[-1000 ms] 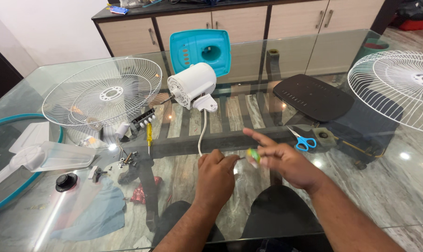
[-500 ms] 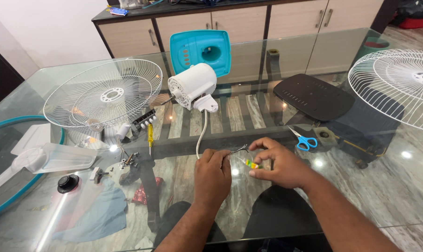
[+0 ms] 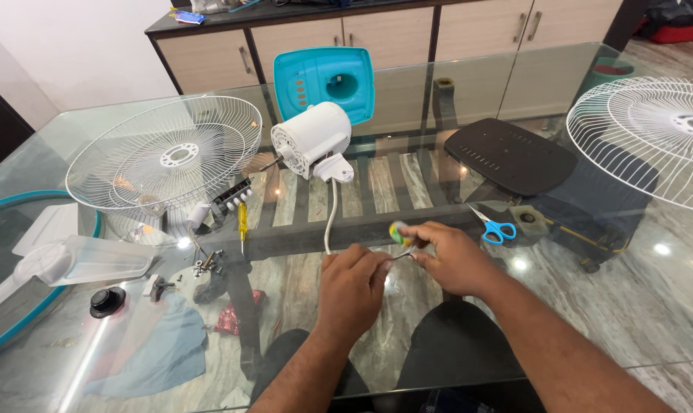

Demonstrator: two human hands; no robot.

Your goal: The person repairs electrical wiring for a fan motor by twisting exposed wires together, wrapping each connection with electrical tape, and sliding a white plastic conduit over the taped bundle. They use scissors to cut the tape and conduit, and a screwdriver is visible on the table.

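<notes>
My left hand [image 3: 352, 287] pinches the end of a white cable [image 3: 331, 218] that runs up to a white fan motor [image 3: 312, 138] lying on the glass table [image 3: 591, 306]. My right hand [image 3: 450, 256] grips a small tool with a yellow-green handle [image 3: 397, 232], its tip meeting the cable end between the two hands. Both hands hover just above the glass near the front middle of the table.
A white fan grille [image 3: 166, 157] lies at the left, another grille [image 3: 652, 138] at the right. A teal rear cover [image 3: 325, 80], black base plate [image 3: 511, 155], blue scissors [image 3: 493, 227], yellow screwdriver [image 3: 242, 222], loose screws [image 3: 205, 266], black knob [image 3: 107, 300] and clear fan blade [image 3: 71, 264] surround the hands.
My right hand has come in from the right and closed up against my left hand, bringing the yellow-green tool to the cable end. The view has shifted slightly.
</notes>
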